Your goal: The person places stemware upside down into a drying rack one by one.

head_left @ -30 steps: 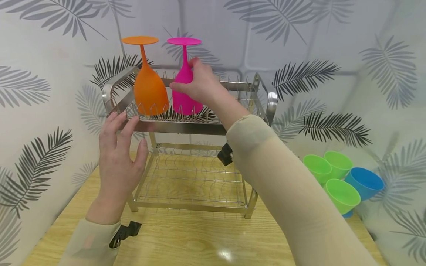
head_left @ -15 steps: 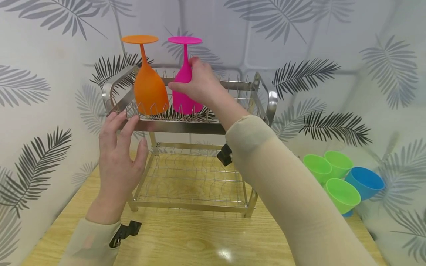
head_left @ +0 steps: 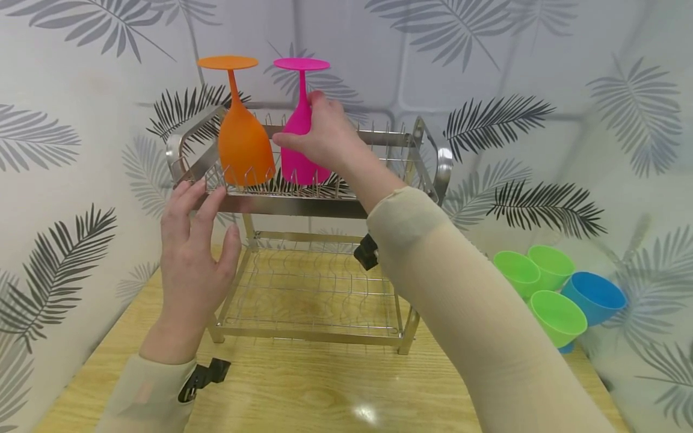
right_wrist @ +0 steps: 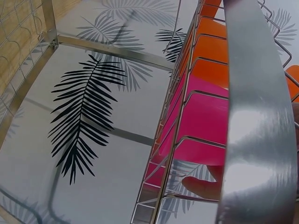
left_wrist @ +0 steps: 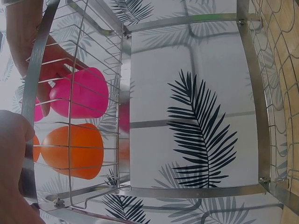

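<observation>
A pink wine glass (head_left: 295, 159) stands upside down on the upper tier of a metal dish rack (head_left: 303, 206), its foot on top. My right hand (head_left: 330, 135) grips its bowl, thumb in front and fingers at the far side. Just to the left, an orange wine glass (head_left: 245, 150) stands inverted on the same tier. My left hand (head_left: 195, 252) rests its fingertips on the front left rail of that tier, fingers extended. From below, the left wrist view shows the pink bowl (left_wrist: 88, 93) beside the orange bowl (left_wrist: 77, 151) above the wires.
At the right, green wine glasses (head_left: 557, 319) and a blue one (head_left: 592, 297) stand with their openings up. The rack's lower wire tier (head_left: 314, 288) sits close over the wooden table (head_left: 303, 391). A leaf-patterned wall (head_left: 487, 60) rises behind the rack.
Almost nothing differs. Both hands keep their places, the right still holding the pink wine glass, and the view shifts only very slightly.
</observation>
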`<control>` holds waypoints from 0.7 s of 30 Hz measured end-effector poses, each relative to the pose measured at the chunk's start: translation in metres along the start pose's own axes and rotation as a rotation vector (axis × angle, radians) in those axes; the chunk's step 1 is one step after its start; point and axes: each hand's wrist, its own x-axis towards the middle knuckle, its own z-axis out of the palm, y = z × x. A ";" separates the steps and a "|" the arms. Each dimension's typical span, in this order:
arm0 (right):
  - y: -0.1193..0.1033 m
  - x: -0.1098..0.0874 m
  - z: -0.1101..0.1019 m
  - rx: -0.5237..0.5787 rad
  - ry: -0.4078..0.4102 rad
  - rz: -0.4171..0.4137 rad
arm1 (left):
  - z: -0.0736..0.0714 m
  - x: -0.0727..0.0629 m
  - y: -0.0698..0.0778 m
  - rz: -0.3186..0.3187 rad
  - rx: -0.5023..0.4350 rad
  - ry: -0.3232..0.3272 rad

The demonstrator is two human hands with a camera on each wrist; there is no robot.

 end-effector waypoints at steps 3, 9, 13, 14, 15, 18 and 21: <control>-0.001 -0.001 0.000 -0.024 0.007 0.006 | 0.000 0.000 0.000 0.003 0.004 0.002; -0.002 -0.001 0.000 -0.077 0.041 0.000 | 0.001 0.001 0.000 0.005 0.002 0.013; -0.003 -0.003 -0.002 -0.087 0.048 -0.003 | 0.002 0.001 0.000 0.000 -0.003 0.014; -0.003 -0.003 -0.003 -0.089 0.047 -0.001 | 0.002 0.001 0.000 -0.002 -0.004 0.013; -0.004 -0.004 -0.004 -0.090 0.044 0.000 | 0.002 0.001 0.000 -0.003 -0.005 0.012; -0.004 -0.005 -0.006 -0.097 0.037 -0.001 | 0.002 0.001 0.000 -0.010 -0.007 0.005; -0.004 -0.007 -0.007 -0.114 0.032 -0.003 | 0.002 0.000 -0.001 -0.013 -0.006 0.002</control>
